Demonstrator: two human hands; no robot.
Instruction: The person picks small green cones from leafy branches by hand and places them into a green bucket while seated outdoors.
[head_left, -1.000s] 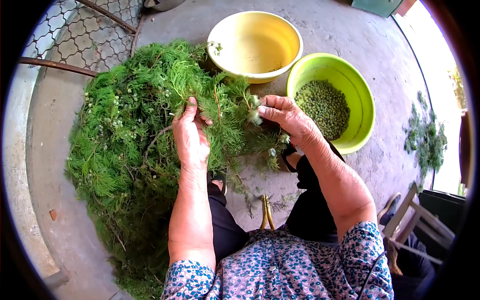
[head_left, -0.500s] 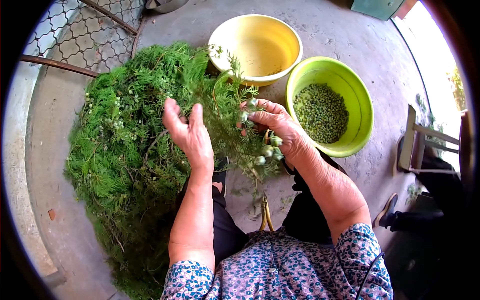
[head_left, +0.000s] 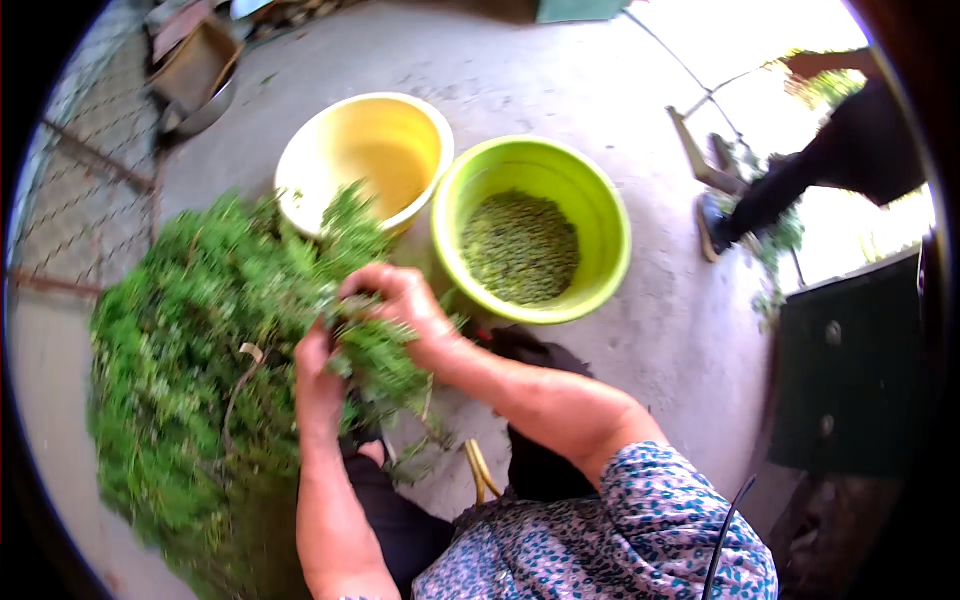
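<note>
My right hand [head_left: 408, 308] is closed round a green conifer sprig [head_left: 385, 360], its fingertips pinching near the stem. Right beside it, my left hand [head_left: 318, 372] is closed on the same sprig, though its fingertips are partly hidden by foliage. Both hands are over the right edge of a large heap of cut conifer branches [head_left: 180, 360]. Beyond my right hand stands a lime-green tub [head_left: 610, 235] holding many small green cones [head_left: 520, 250]. To its left, a yellow basin [head_left: 430, 130] with a pale rim touches or nearly touches it.
A tool with two yellow handles [head_left: 482, 470] shows near my lap. At the far right, another person's leg [head_left: 790, 190] in dark trousers stands by scattered greenery. A dark green cabinet [head_left: 850, 370] is below it. A metal pan [head_left: 205, 105] lies at the far left beside wire mesh.
My right hand has come left to meet my left hand at the sprig; they were apart before. The view has swung to the right. The other person's leg now shows farther up the picture.
</note>
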